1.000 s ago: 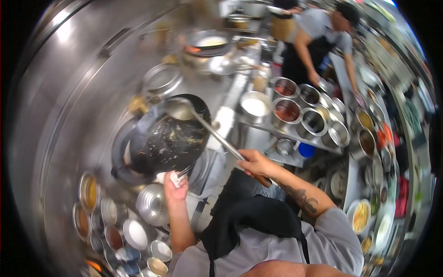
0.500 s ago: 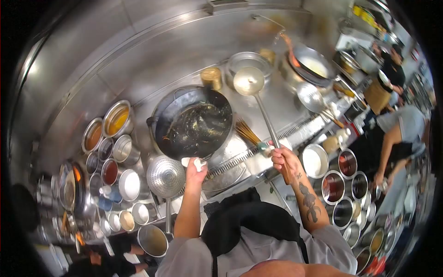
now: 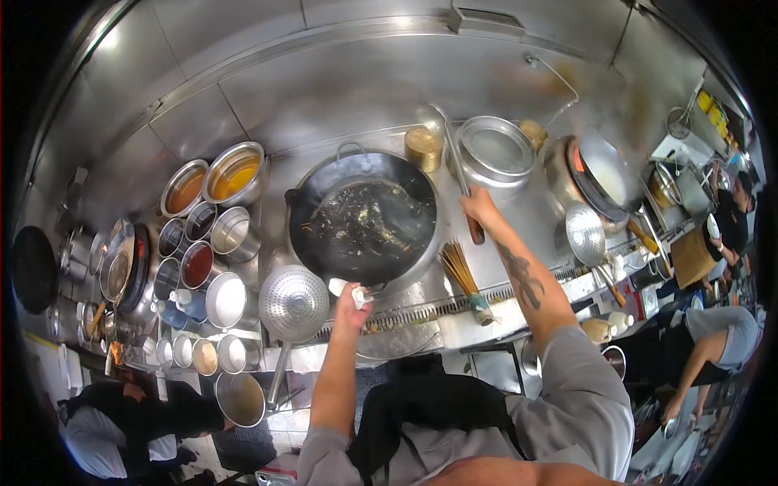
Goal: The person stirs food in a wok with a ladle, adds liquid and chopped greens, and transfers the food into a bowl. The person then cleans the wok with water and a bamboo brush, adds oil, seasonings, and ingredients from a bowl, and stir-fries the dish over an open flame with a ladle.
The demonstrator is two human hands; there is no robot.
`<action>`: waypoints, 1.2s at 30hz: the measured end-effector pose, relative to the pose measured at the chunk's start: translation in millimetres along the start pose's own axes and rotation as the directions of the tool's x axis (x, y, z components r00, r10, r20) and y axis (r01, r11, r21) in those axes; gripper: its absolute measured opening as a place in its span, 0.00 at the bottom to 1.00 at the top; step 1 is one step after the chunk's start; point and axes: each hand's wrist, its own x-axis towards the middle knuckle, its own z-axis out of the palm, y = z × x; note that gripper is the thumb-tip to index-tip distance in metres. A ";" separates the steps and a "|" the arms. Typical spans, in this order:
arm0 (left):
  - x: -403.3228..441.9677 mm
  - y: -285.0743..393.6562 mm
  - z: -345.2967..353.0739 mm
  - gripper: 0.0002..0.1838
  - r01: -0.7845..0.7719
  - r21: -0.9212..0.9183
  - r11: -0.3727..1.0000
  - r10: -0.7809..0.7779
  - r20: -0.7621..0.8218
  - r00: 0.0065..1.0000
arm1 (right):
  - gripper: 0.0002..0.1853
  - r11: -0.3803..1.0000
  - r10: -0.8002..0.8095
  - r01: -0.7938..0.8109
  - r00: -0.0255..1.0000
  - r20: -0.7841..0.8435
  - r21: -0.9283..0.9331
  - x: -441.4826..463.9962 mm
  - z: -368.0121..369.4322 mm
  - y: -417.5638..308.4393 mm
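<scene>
A perforated skimmer (image 3: 294, 301) and stick brush (image 3: 460, 270) lie near the wok (image 3: 365, 223).

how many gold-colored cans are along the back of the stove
2: one can behind the wok, toward its right; another can right of the round steel pot, partly hidden. More could be hidden.

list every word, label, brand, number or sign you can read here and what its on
No text can be read anywhere in view.
The wok, perforated ladle and golden tin show no legible marking.
Yellow items at far right: too small and blurred to tell.
</scene>
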 end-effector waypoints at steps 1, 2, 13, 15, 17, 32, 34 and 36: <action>0.0 -2.8 7.0 0.07 -0.086 0.023 0.996 0.087 -0.054 0.995 | 0.07 0.995 -0.031 0.028 0.999 -0.026 -0.097 32.5 12.9 9.0; -9.4 -3.4 15.0 0.08 -0.110 -0.001 0.994 0.110 -0.071 0.991 | 0.08 0.980 -0.060 0.049 0.997 -0.051 -0.195 55.4 22.1 9.5; -167.5 -1.0 -109.3 0.22 -0.162 0.444 0.882 0.329 -0.332 0.884 | 0.04 0.089 0.303 -0.430 0.871 0.387 0.898 167.2 63.0 -59.4; -194.0 -3.9 -127.1 0.23 -0.172 0.468 0.867 0.361 -0.352 0.864 | 0.05 0.406 0.191 -0.361 0.932 0.308 0.840 162.7 56.1 -44.7; -204.4 -10.9 -145.4 0.28 -0.162 0.520 0.839 0.379 -0.344 0.859 | 0.07 0.776 0.094 -0.265 0.946 0.310 0.573 142.1 37.6 -45.4; -125.0 -16.0 -142.4 0.38 -0.105 0.994 -0.038 0.695 0.102 0.711 | 0.03 0.974 0.006 -0.063 0.967 -0.253 -0.217 31.9 -66.0 5.9; -116.4 -14.3 -145.5 0.37 -0.047 0.995 -0.085 0.625 0.090 0.776 | 0.03 0.992 0.007 -0.043 0.957 -0.289 -0.118 24.9 -77.7 24.8; -127.6 -6.5 -129.1 0.38 0.023 0.997 -0.067 0.552 0.018 0.833 | 0.04 0.998 0.038 -0.054 0.947 -0.319 -0.040 5.1 -87.9 19.8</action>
